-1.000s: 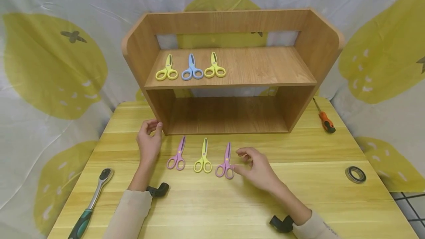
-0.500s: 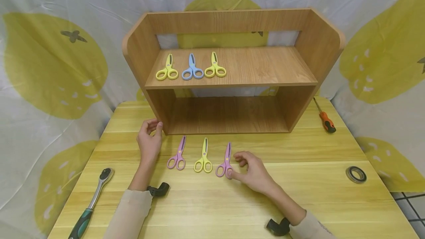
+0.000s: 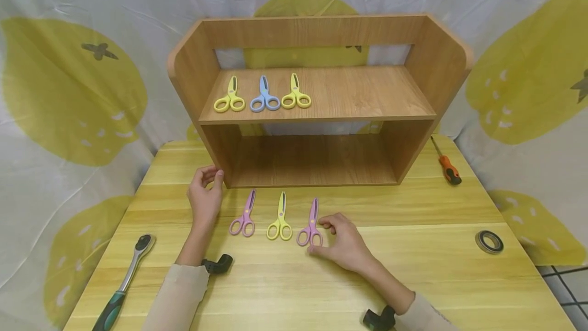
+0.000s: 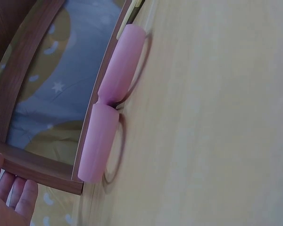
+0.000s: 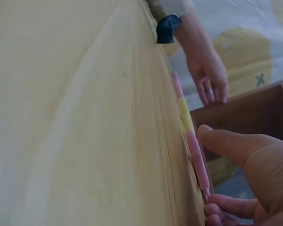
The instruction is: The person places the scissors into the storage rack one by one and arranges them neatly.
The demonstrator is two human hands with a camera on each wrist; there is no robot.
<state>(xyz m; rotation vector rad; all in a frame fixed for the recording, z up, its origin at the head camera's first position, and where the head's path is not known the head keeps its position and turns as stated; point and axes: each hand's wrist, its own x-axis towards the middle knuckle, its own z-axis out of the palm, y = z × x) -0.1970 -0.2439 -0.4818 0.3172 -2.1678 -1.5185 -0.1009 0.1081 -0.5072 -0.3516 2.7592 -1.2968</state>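
— Yellow wood surface (image 3: 413, 269), a lemon-print cloth behind, and a wooden shelf unit (image 3: 317, 98) standing at the back. What are you on now?

— My right hand (image 3: 346, 241) is at the rightmost pink scissors (image 3: 310, 226), one of three pairs lying in a row just in front of the shelf unit. My thumb touches the outer handle loop and my other fingers (image 5: 236, 146) curl down beside the blades, but I haven't closed on them; they lie flat on the surface.

— And the left hand?

— My left hand (image 3: 205, 198) rests at the shelf unit's lower left corner, fingers loosely bent against the edge, holding nothing.

— How would you take them cleanly?

— I'd judge it best to pinch at the handle loops, where there's something to get under, then tip the loops up before lifting. The yellow scissors (image 3: 279, 221) lie just beside, so I'd keep my fingers on the outer side and not nudge them.

— Anything else nearby?

— Three pairs lie on the upper shelf board (image 3: 367, 96): yellow, blue, yellow, with bare board to their right.
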